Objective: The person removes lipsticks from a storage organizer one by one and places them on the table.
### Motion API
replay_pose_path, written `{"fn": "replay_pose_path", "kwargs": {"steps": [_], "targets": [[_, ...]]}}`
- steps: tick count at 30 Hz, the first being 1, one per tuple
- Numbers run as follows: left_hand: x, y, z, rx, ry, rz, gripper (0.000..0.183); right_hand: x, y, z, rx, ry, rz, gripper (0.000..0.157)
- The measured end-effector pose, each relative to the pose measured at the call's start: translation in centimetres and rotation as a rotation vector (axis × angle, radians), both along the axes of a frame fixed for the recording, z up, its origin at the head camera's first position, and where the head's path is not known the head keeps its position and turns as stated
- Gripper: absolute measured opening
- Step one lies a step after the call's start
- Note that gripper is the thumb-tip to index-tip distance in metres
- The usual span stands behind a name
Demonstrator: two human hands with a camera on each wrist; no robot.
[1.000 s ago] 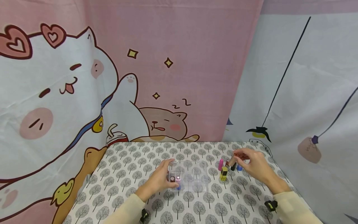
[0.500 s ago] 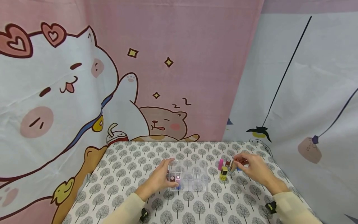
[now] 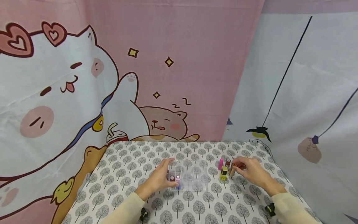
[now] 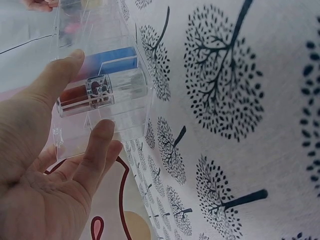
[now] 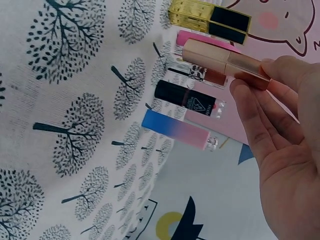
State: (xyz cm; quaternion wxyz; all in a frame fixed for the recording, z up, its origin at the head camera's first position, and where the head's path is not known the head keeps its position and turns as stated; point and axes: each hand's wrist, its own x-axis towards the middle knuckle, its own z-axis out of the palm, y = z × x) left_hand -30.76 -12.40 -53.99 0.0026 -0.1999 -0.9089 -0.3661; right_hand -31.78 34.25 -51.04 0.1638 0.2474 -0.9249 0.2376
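Note:
My left hand (image 3: 160, 178) grips the left end of a clear compartment organizer (image 3: 193, 186), thumb at the near side and fingers at the far side. Two lip tubes stand in its cells by that hand, one dark red with a clear base (image 4: 75, 99) and one blue fading to pink (image 4: 117, 61). In the right wrist view, my right hand (image 5: 285, 110) pinches a gold lipstick tube (image 5: 205, 55) by its upper end, fingertips and thumb on either side. The lipstick is upright beside a yellow lipstick with a black cap (image 5: 230, 22).
Around the held lipstick stand a pink tube (image 3: 220, 164), a dark red-topped clear tube (image 5: 216, 77), a black tube (image 5: 172, 95) and a blue-to-pink tube (image 5: 175, 130). Tree-print cloth (image 3: 126, 186) covers the table. Cartoon curtains (image 3: 195, 77) hang behind it and at the right.
My right hand has brought the gold lipstick lower and nearer to me, to just right of the yellow lipstick. The left hand and the organizer have stayed in place.

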Motion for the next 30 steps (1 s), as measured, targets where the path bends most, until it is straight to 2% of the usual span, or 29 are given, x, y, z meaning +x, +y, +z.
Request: {"fn": "replay_pose_path", "kwargs": {"steps": [5, 13, 23, 30], "targets": [[-0.1, 0.1, 0.1, 0.002, -0.002, 0.0, 0.122, -0.4, 0.1, -0.8, 0.007, -0.022, 0.021, 0.019], [-0.2, 0.0, -0.1, -0.009, -0.004, 0.006, 0.123, -0.6, -0.4, -1.7, 0.019, -0.124, 0.024, 0.021], [-0.3, 0.0, -0.3, -0.019, 0.013, 0.013, 0.124, -0.5, -0.5, -1.6, 0.018, -0.152, 0.013, 0.02], [-0.2, 0.0, -0.2, -0.021, 0.023, 0.011, 0.123, -0.7, -0.4, -1.6, 0.025, -0.135, 0.021, 0.022]]}}
